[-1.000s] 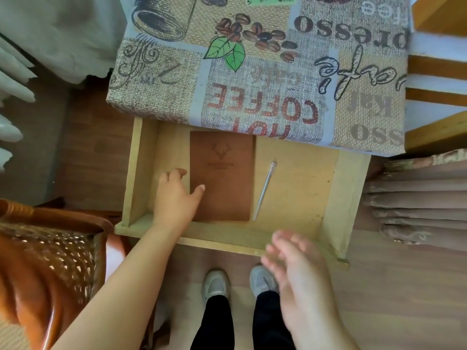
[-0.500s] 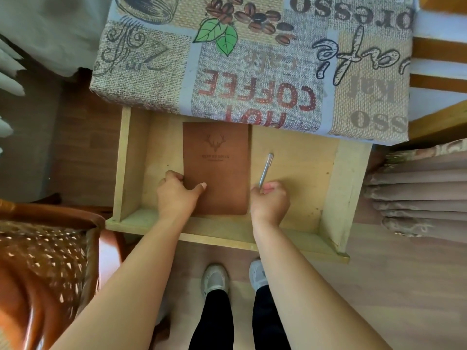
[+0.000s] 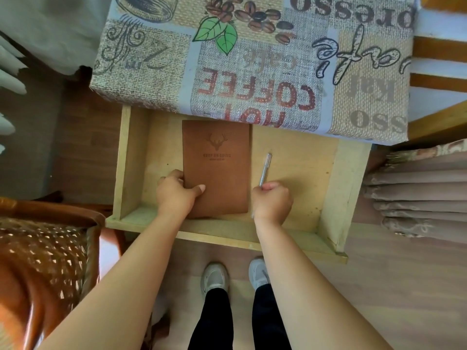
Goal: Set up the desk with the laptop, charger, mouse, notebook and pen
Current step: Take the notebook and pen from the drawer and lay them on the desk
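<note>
Right hand has dropped into open drawer since a second ago, fingers closed round pen; left hand grips notebook at its left edge, flat in drawer

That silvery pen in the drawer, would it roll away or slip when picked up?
The pen looks slim, round and smooth, so it would probably roll on the bare drawer floor if nudged. It seems light and stiff. The right hand is fisted around its near end, likely enough against slipping.
</note>
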